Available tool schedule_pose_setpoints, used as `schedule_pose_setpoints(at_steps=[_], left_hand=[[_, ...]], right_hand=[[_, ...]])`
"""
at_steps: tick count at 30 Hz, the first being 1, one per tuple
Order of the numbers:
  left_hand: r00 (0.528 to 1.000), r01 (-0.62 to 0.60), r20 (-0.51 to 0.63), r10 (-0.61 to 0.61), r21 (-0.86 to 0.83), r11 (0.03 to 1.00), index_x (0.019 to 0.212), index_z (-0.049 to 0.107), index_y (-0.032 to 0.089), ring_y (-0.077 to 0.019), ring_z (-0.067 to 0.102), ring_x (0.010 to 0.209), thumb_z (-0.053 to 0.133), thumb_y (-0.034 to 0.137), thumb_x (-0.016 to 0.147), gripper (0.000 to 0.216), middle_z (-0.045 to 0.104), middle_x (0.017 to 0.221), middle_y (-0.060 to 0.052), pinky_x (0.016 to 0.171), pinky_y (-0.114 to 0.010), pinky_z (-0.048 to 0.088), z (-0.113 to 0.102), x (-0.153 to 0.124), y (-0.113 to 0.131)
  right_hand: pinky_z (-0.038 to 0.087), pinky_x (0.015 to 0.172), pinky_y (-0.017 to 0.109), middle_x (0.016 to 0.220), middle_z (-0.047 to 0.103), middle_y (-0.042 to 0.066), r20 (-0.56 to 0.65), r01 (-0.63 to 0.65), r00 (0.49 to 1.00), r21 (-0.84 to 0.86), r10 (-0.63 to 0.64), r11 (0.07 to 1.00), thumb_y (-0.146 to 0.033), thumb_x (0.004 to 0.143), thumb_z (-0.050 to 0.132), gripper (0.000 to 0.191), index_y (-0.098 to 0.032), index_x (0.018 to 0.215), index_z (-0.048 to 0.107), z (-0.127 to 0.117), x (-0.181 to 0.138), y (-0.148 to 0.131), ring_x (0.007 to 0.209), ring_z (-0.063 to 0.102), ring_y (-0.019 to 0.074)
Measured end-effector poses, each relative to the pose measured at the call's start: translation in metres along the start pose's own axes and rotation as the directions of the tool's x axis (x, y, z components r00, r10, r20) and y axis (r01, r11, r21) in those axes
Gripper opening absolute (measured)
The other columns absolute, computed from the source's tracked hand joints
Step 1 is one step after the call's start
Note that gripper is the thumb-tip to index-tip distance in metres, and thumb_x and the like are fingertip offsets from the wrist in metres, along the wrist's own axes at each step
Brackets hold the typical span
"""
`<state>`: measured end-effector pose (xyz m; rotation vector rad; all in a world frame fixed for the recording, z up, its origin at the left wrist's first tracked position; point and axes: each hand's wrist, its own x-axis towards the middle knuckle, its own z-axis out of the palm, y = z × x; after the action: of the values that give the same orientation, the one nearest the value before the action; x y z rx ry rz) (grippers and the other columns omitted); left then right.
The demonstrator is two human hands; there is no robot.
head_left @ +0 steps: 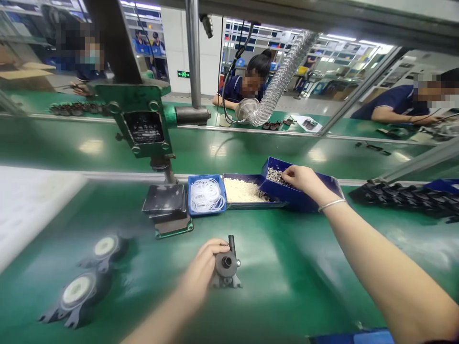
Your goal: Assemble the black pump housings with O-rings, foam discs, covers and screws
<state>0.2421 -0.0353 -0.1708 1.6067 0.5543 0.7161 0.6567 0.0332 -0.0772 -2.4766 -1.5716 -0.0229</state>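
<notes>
My left hand [210, 260] is closed on the left side of a black pump housing [226, 271] that rests on the green bench. The housing has a round face with a short central nozzle, a pipe pointing away from me and forked feet. My right hand [296, 177] reaches into a blue bin of small metal screws [274, 175], its fingertips pinched together among them. Whatever those fingertips hold is too small to make out. Two similar black parts with pale round centres [77, 290] lie at the left.
A blue tray of white rings [207, 195] and a bin of cream-coloured small pieces [244, 191] stand left of the screws. Behind the left hand rises a green press [143, 124] over a black block [165, 198]. Several black parts [409, 198] line the right. Co-workers sit across.
</notes>
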Motion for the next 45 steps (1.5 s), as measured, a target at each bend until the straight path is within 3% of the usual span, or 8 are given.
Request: schedule_pose_setpoints(at_steps=[5,13,17,19,22,25,33,45], left_hand=[[0.991,-0.125,0.062,0.120,0.084,0.989,0.128,0.052,0.028,-0.0212,0.048,0.128,0.030,0.031,0.099,0.036,0.049,0.134,-0.008,0.109,-0.041,0.038,-0.004,-0.005,-0.005],[0.990,0.009,0.133,-0.052,0.303,0.953,0.137,0.039,0.025,-0.0288,0.043,0.136,0.064,0.021,0.078,0.064,0.038,0.146,-0.013,0.112,-0.052,0.039,-0.005,-0.010,0.004],[0.997,-0.046,0.081,0.015,0.395,0.917,0.139,0.038,0.026,-0.0321,0.046,0.134,0.071,0.030,0.077,0.070,0.041,0.145,-0.015,0.110,-0.056,0.041,0.000,-0.012,-0.006],[0.995,-0.096,0.063,0.076,0.434,0.896,0.139,0.038,0.026,-0.0314,0.050,0.131,0.072,0.029,0.077,0.071,0.045,0.143,-0.015,0.108,-0.054,0.045,0.002,-0.011,-0.010],[0.985,-0.167,0.040,0.167,0.467,0.868,0.139,0.039,0.025,-0.0291,0.054,0.127,0.074,0.029,0.077,0.072,0.049,0.138,-0.015,0.105,-0.048,0.049,0.004,-0.011,-0.013],[0.979,-0.193,0.030,0.203,0.473,0.860,0.138,0.039,0.024,-0.0277,0.055,0.126,0.074,0.028,0.076,0.072,0.050,0.137,-0.015,0.104,-0.045,0.050,0.004,-0.011,-0.013],[0.982,-0.176,0.025,0.185,0.455,0.873,0.138,0.038,0.025,-0.0264,0.053,0.128,0.073,0.028,0.077,0.071,0.048,0.138,-0.013,0.105,-0.045,0.050,0.004,-0.012,-0.012],[0.990,-0.139,0.032,0.139,0.437,0.889,0.138,0.040,0.022,-0.0271,0.056,0.125,0.072,0.028,0.076,0.070,0.048,0.138,-0.014,0.103,-0.044,0.052,0.003,-0.010,-0.007]], right_hand=[[0.042,0.065,0.024,0.077,0.070,0.003,-0.068,-0.066,0.995,0.094,0.072,0.993,-0.025,0.074,0.065,0.011,-0.017,0.080,0.068,-0.008,-0.008,-0.008,0.071,0.063,0.0168],[0.043,0.066,0.024,0.069,0.068,-0.001,-0.108,-0.048,0.991,0.241,0.076,0.969,-0.031,0.085,0.059,0.015,-0.019,0.089,0.067,-0.045,-0.040,-0.027,0.066,0.062,0.0137],[0.046,0.069,0.025,0.081,0.070,0.001,-0.174,0.239,0.966,0.332,-0.190,0.912,-0.039,0.089,0.060,0.021,-0.021,0.093,0.070,-0.056,-0.110,-0.064,0.072,0.063,0.0137],[0.048,0.079,0.023,0.091,0.070,0.001,-0.075,0.408,0.905,0.431,-0.419,0.805,-0.035,0.091,0.060,0.018,-0.022,0.093,0.071,-0.049,-0.154,-0.085,0.084,0.064,0.0130],[0.047,0.072,0.020,0.088,0.067,0.000,0.136,0.432,0.784,0.581,-0.606,0.690,-0.026,0.096,0.054,0.016,-0.023,0.097,0.070,-0.023,-0.210,-0.113,0.079,0.062,0.0094],[0.046,0.069,0.021,0.084,0.065,0.001,0.090,0.468,0.753,0.624,-0.652,0.626,-0.019,0.096,0.052,0.016,-0.021,0.102,0.067,0.006,-0.240,-0.128,0.074,0.059,0.0101],[0.049,0.069,0.024,0.087,0.066,0.003,-0.030,0.496,0.778,0.642,-0.627,0.584,-0.013,0.092,0.055,0.016,-0.021,0.104,0.064,0.032,-0.247,-0.134,0.076,0.061,0.0129],[0.052,0.076,0.028,0.096,0.063,0.005,-0.030,0.595,0.709,0.562,-0.705,0.574,-0.010,0.093,0.054,0.019,-0.019,0.110,0.057,0.031,-0.249,-0.132,0.087,0.060,0.0150]])
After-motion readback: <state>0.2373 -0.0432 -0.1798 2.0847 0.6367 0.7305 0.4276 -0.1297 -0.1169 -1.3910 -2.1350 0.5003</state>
